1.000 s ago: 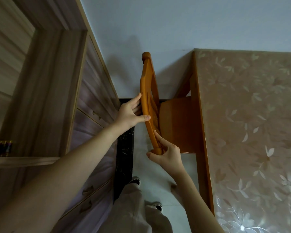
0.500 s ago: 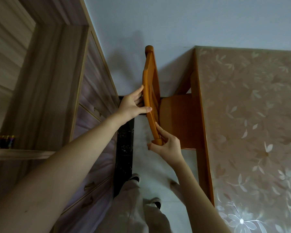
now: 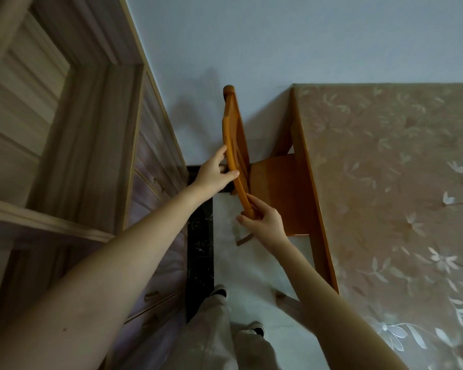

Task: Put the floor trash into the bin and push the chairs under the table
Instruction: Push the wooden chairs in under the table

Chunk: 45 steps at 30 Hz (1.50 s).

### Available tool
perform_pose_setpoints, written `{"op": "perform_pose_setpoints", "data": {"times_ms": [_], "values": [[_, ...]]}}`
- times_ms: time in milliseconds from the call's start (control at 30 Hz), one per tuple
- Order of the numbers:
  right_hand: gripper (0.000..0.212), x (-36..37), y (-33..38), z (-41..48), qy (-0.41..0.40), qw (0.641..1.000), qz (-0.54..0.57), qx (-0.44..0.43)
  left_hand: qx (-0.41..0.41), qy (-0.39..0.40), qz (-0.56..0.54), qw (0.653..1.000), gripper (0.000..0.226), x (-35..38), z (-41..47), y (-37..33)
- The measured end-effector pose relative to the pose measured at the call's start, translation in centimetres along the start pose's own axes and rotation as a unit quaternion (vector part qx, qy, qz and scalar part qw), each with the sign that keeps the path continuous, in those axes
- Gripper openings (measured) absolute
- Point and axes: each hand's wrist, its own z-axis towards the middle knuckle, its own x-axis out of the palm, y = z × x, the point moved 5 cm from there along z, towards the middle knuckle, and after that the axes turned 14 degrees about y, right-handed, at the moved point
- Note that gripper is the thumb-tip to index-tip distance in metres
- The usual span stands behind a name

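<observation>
Standing to the right of both hands is the surface, with a flowery cloth on it. A wooden cabinet is to the left of the hands. The chair is between them, its seat partly under the surface. The left hand grips the middle of the chair's back. The right hand grips the near end of the back.

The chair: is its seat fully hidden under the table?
No, much of the chair seat shows beside the table edge, both hands on its backrest.
</observation>
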Motion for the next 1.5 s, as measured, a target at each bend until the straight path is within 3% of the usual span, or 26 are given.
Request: {"op": "perform_pose_setpoints", "data": {"times_ms": [100,233,367,467,567,700,900,1000,1333,1500], "values": [[0.060,-0.6,0.6,-2.2,0.016,1.000,-0.002,0.005,-0.005,-0.022,0.022,1.000,0.066,0.4,-1.7,-1.7],[0.050,-3.0,4.2,-6.5,-0.024,0.987,-0.141,-0.068,0.061,-0.016,0.218,0.974,0.060,1.5,-4.7,-5.8],[0.048,-6.3,7.6,-11.6,-0.142,0.942,-0.278,-0.125,0.193,-0.042,0.439,0.877,0.054,3.3,-8.3,-11.0],[0.050,-8.1,8.3,-15.2,-0.228,0.898,-0.350,-0.139,0.281,-0.051,0.519,0.806,0.052,5.6,-10.8,-13.1],[0.051,-9.1,7.2,-19.0,-0.302,0.871,-0.371,-0.111,0.327,-0.033,0.539,0.776,0.052,8.7,-12.7,-13.3],[0.053,-8.5,3.4,-23.7,-0.365,0.860,-0.353,-0.045,0.334,0.036,0.531,0.778,0.054,13.3,-14.2,-10.8],[0.063,-5.4,-3.7,-30.4,-0.408,0.856,-0.302,0.095,0.309,0.172,0.521,0.777,0.056,19.8,-15.8,-4.5],[0.063,-4.2,-6.4,-33.6,-0.423,0.851,-0.272,0.153,0.313,0.218,0.530,0.757,0.063,22.7,-16.6,-3.1],[0.058,-2.7,-13.4,-47.6,-0.519,0.799,-0.197,0.231,0.389,0.302,0.520,0.698,0.058,34.8,-21.0,-5.2],[0.064,-1.6,-16.6,-58.2,-0.582,0.746,-0.176,0.271,0.444,0.352,0.489,0.664,0.054,44.8,-26.7,-7.2]]}}
